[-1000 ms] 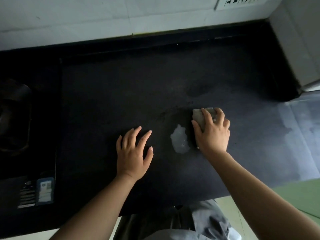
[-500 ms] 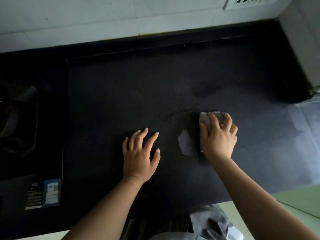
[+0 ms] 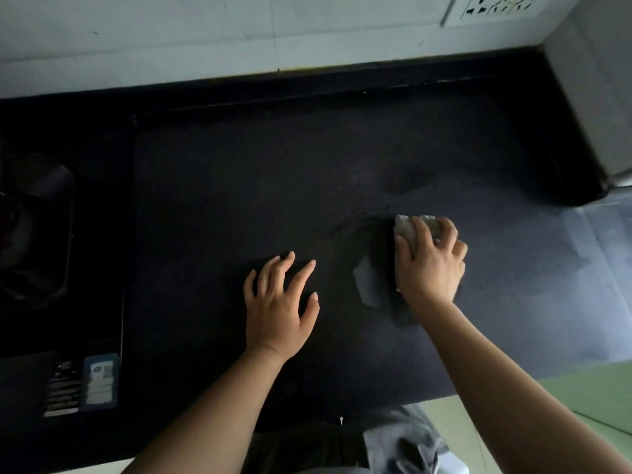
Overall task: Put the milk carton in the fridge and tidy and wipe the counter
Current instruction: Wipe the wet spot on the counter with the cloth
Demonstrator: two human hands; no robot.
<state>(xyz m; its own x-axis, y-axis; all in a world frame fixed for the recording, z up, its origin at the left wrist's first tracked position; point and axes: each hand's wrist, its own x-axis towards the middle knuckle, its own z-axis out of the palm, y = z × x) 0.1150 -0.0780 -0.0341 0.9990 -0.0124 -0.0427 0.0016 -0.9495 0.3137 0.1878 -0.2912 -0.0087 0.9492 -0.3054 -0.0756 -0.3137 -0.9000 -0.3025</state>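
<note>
A dark counter [image 3: 273,186] fills the view. My right hand [image 3: 429,265] presses a pale crumpled cloth [image 3: 407,229] onto it, fingers curled over the cloth, most of which is hidden under the palm. Just left of that hand lies a pale wet patch [image 3: 367,285], partly in the hand's shadow. My left hand [image 3: 278,302] rests flat on the counter with its fingers spread, holding nothing. No milk carton is in view.
A black hob [image 3: 37,227] with labels [image 3: 82,388] on its front sits at the left. A white tiled wall [image 3: 205,35] with a socket [image 3: 496,6] runs behind, and a white appliance side [image 3: 595,80] stands at the right. The counter's front edge is near my body.
The wet patch has shrunk as my right hand with the cloth slid a little over it. My left hand stays flat on the counter.
</note>
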